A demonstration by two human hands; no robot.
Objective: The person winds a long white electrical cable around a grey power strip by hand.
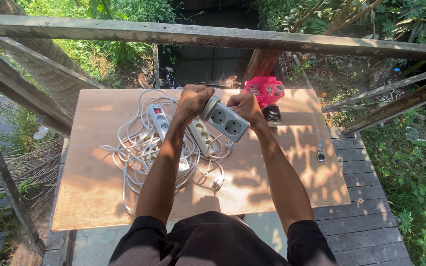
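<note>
A grey two-socket power strip (225,121) is held up above the wooden board (282,162) by both hands. My right hand (246,106) grips its far side. My left hand (193,101) is closed on a roll of tape (209,107) pressed against the strip's left end. Below lie a white power strip with a red switch (158,119), another white strip (202,137) and tangled white cables (134,152).
A pink basket (264,90) with small rolls stands at the board's far edge, a dark tape roll (272,114) beside it. A wristwatch (320,150) lies at the right. Wooden railing beams (213,35) cross in front; decking planks lie to the right.
</note>
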